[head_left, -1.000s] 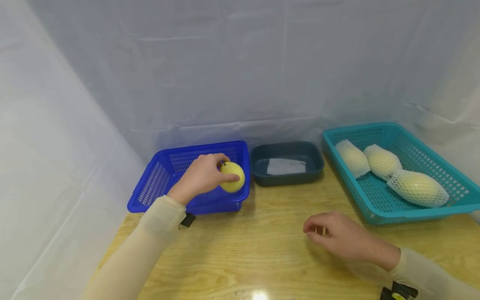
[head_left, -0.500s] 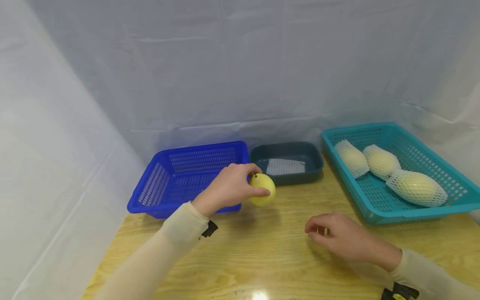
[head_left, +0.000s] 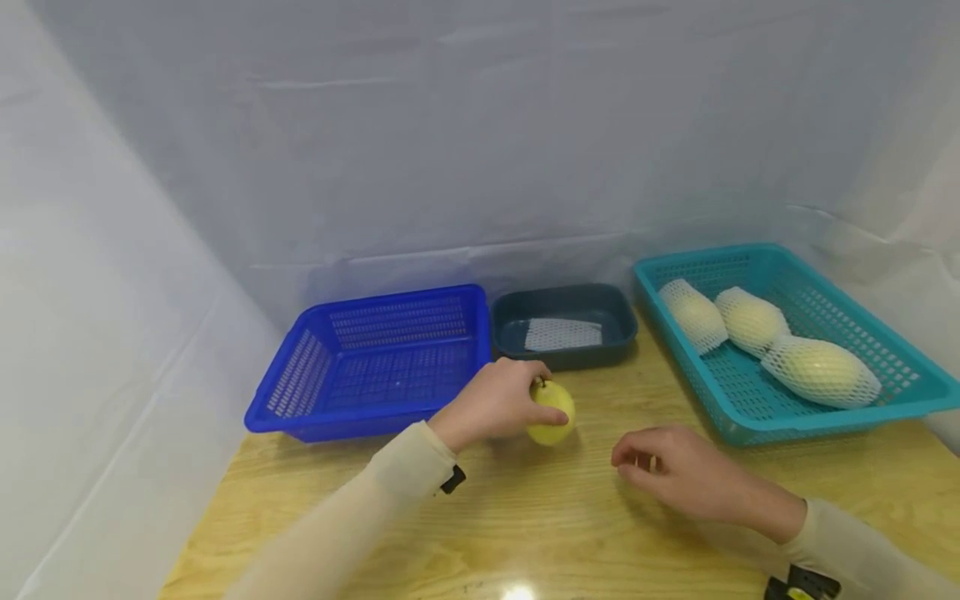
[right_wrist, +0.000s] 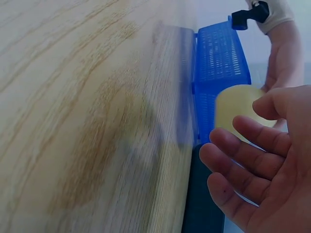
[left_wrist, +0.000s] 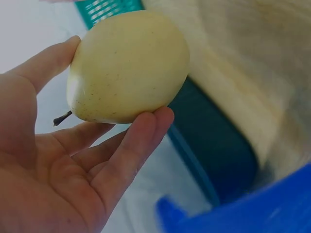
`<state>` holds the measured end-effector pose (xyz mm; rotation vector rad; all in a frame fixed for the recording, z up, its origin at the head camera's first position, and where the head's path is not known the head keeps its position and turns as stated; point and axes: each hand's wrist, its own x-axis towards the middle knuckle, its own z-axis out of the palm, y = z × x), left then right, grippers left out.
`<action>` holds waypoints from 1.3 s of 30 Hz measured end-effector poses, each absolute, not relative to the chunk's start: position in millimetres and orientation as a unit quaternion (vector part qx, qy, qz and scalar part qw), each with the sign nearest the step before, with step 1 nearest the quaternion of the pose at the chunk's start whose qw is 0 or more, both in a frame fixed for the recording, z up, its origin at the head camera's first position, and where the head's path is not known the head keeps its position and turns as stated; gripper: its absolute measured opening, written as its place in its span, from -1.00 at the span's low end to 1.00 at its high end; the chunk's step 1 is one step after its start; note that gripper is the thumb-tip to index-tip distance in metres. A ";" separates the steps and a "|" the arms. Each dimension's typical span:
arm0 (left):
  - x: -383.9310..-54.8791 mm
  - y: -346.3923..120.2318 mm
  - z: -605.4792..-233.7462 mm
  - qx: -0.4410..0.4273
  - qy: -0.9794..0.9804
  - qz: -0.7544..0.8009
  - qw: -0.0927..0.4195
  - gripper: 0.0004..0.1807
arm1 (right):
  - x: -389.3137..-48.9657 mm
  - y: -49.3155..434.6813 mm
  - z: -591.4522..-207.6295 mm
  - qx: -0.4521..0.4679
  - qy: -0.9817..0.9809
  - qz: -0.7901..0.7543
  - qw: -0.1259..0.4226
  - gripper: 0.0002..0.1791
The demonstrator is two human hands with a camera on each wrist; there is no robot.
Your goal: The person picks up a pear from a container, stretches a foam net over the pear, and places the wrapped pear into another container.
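Note:
A pale yellow pear [head_left: 553, 414] with a dark stem is gripped between the thumb and fingers of my left hand [head_left: 501, 402]. The left wrist view shows the pear [left_wrist: 129, 68] close up, small brown specks on its skin, the stem pointing toward the palm. It is held over the table in front of the dark tray. My right hand [head_left: 686, 471] lies low over the table to the right, fingers loosely curled and holding nothing. In the right wrist view, the pear appears beyond the fingers of the right hand [right_wrist: 262, 160], apart from them.
A blue basket [head_left: 367, 421] stands at left on the wooden table [head_left: 480, 533]. Beside it, a dark teal tray [head_left: 592, 357] holds a flat white foam net [head_left: 562, 333]. At right, a turquoise basket [head_left: 731, 408] contains 3 net-wrapped fruits [head_left: 821, 372]. White sheeting rises behind.
My left hand has carried the pear from above the blue basket rightward and nearer, toward the right hand. The right hand has stayed nearly still. The head view has shifted slightly.

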<state>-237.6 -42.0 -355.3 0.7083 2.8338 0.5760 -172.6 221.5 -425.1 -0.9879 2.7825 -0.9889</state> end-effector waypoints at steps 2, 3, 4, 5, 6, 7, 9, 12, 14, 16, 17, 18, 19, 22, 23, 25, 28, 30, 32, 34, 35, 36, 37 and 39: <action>-239.6 -39.0 -364.4 0.231 0.949 0.193 0.089 -0.31 | -172.8 221.7 -425.2 -0.320 0.892 -0.318 0.016 -0.89; -240.7 -37.6 -368.8 0.229 0.950 0.194 0.090 -0.31 | -172.8 221.8 -425.1 -0.321 0.892 -0.319 0.017 -0.89; -241.7 -36.4 -373.0 0.229 0.950 0.194 0.091 -0.31 | -172.7 222.0 -424.9 -0.321 0.892 -0.319 0.017 -0.89; -242.9 -35.2 -377.1 0.229 0.950 0.194 0.090 -0.31 | -172.5 222.1 -424.7 -0.321 0.892 -0.319 0.018 -0.89; -243.6 -34.1 -380.6 0.231 0.949 0.195 0.088 -0.31 | -172.3 222.3 -424.4 -0.320 0.892 -0.319 0.018 -0.89; -244.1 -33.1 -383.6 0.233 0.949 0.196 0.085 -0.32 | -172.1 222.4 -424.1 -0.319 0.893 -0.317 0.016 -0.89; -244.9 -31.2 -389.1 0.241 0.948 0.193 0.075 -0.33 | -172.0 222.6 -423.6 -0.318 0.894 -0.316 0.014 -0.89; -245.3 -28.4 -395.3 0.248 0.949 0.185 0.059 -0.36 | -172.2 222.8 -423.5 -0.320 0.894 -0.315 0.009 -0.90; -245.9 -26.6 -398.9 0.249 0.951 0.178 0.049 -0.37 | -172.3 222.8 -423.6 -0.321 0.893 -0.316 0.007 -0.90; -246.3 -24.9 -401.6 0.247 0.951 0.178 0.046 -0.38 | -172.4 222.7 -423.7 -0.322 0.892 -0.316 0.005 -0.90; -246.5 -24.2 -402.7 0.246 0.951 0.179 0.045 -0.39 | -172.4 222.7 -423.6 -0.323 0.892 -0.315 0.005 -0.90; -246.5 -23.5 -404.1 0.245 0.951 0.182 0.044 -0.41 | -172.4 222.5 -423.5 -0.323 0.893 -0.314 0.005 -0.91; -246.5 -22.7 -405.3 0.246 0.951 0.185 0.041 -0.43 | -172.5 222.5 -423.4 -0.323 0.893 -0.314 0.005 -0.91; -245.7 -20.3 -408.8 0.253 0.949 0.184 0.028 -0.47 | -172.6 221.9 -422.9 -0.321 0.895 -0.311 0.005 -0.91; -245.5 -19.5 -410.1 0.255 0.949 0.183 0.024 -0.47 | -172.8 221.8 -422.9 -0.319 0.896 -0.309 0.005 -0.91; -244.8 -17.9 -411.4 0.257 0.950 0.178 0.016 -0.46 | -173.3 221.6 -423.2 -0.317 0.897 -0.307 0.005 -0.91; -244.3 -16.7 -412.5 0.254 0.952 0.172 0.015 -0.41 | -174.3 221.4 -423.8 -0.316 0.899 -0.305 0.003 -0.91; -243.6 -16.4 -412.4 0.253 0.953 0.169 0.014 -0.36 | -174.9 221.3 -423.6 -0.316 0.899 -0.303 0.001 -0.90; -243.3 -16.2 -412.8 0.253 0.954 0.163 0.012 -0.31 | -175.3 221.3 -423.0 -0.315 0.899 -0.304 0.001 -0.90; -242.7 -16.4 -413.2 0.252 0.955 0.157 0.010 -0.27 | -175.9 221.4 -421.8 -0.314 0.900 -0.302 0.000 -0.90; -242.3 -16.4 -413.5 0.251 0.956 0.154 0.009 -0.25 | -176.2 221.4 -420.9 -0.313 0.901 -0.300 -0.001 -0.90; -242.1 -16.6 -413.6 0.250 0.956 0.153 0.009 -0.23 | -176.5 221.5 -419.7 -0.311 0.903 -0.297 -0.001 -0.90; -241.6 -16.7 -413.7 0.249 0.957 0.152 0.009 -0.22 | -176.9 221.5 -418.2 -0.310 0.904 -0.296 0.000 -0.89; -240.6 -17.4 -413.6 0.246 0.957 0.155 0.011 -0.19 | -178.6 221.3 -414.9 -0.308 0.907 -0.289 -0.005 -0.89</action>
